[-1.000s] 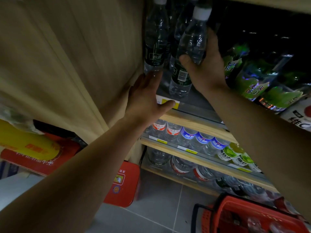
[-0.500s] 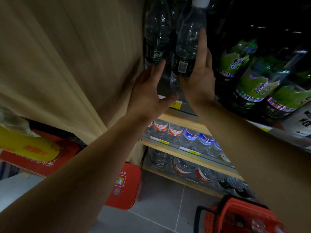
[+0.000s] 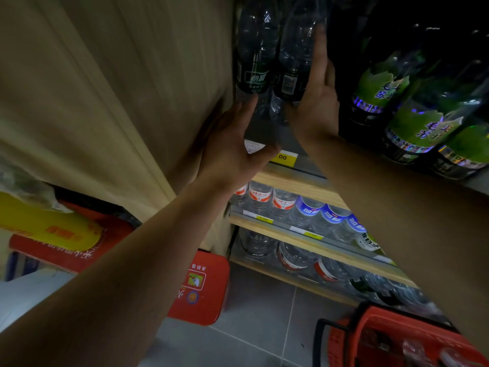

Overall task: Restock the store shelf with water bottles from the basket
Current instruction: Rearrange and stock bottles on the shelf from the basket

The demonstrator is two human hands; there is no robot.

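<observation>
Two clear water bottles with dark green labels stand at the left end of the upper shelf (image 3: 299, 178): one (image 3: 252, 62) against the wooden side panel, the other (image 3: 292, 64) to its right. My right hand (image 3: 316, 102) lies flat against the right side of the second bottle, fingers straight up, thumb under its base. My left hand (image 3: 232, 144) is open just below and in front of the left bottle, fingertips near its base. The red basket (image 3: 370, 337) sits on the floor at the lower right with bottles inside.
Green-labelled soda bottles (image 3: 412, 112) crowd the shelf right of my right hand. Lower shelves hold rows of red- and blue-labelled water bottles (image 3: 285, 202). A wooden side panel (image 3: 132, 88) bounds the shelf on the left. A red box (image 3: 201, 287) stands on the tiled floor.
My right hand has let go of the bottle it gripped and now lies flat against its side. The bottle stands on the shelf. My left hand rose slightly.
</observation>
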